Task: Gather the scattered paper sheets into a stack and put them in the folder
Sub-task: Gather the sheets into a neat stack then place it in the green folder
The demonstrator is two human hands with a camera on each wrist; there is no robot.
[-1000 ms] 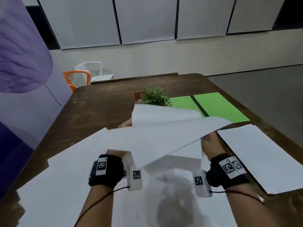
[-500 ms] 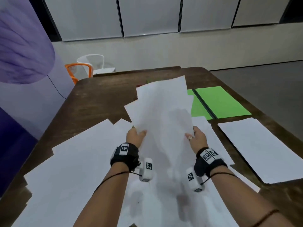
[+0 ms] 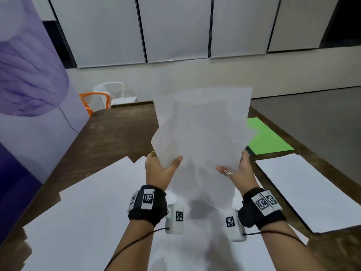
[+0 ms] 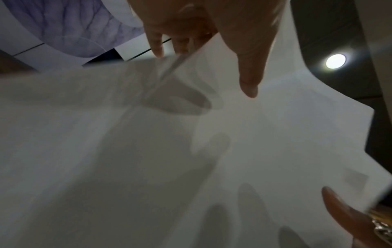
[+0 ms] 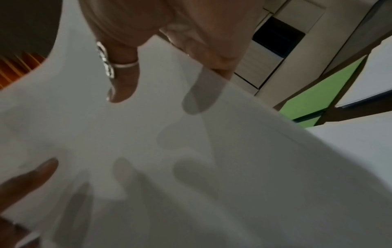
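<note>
A bundle of white paper sheets (image 3: 201,137) stands nearly upright above the table, its edges uneven. My left hand (image 3: 164,167) grips its left edge, thumb in front and fingers behind. My right hand (image 3: 236,169) grips the right edge the same way. The left wrist view shows the thumb (image 4: 250,72) on the sheets (image 4: 191,151) and finger shadows through them. The right wrist view shows my ringed thumb (image 5: 123,80) on the paper (image 5: 191,167). The open green folder (image 3: 267,137) lies flat behind the bundle at the right, partly hidden.
Loose white sheets (image 3: 88,212) cover the near left of the brown wooden table (image 3: 117,133). Another white stack (image 3: 308,192) lies at the right near the edge. An orange and white chair (image 3: 101,94) stands beyond the far end. A purple panel (image 3: 29,75) rises at the left.
Both hands have lifted the gathered sheets from lying low over the table to nearly upright. The bundle now hides the plant and much of the folder.
</note>
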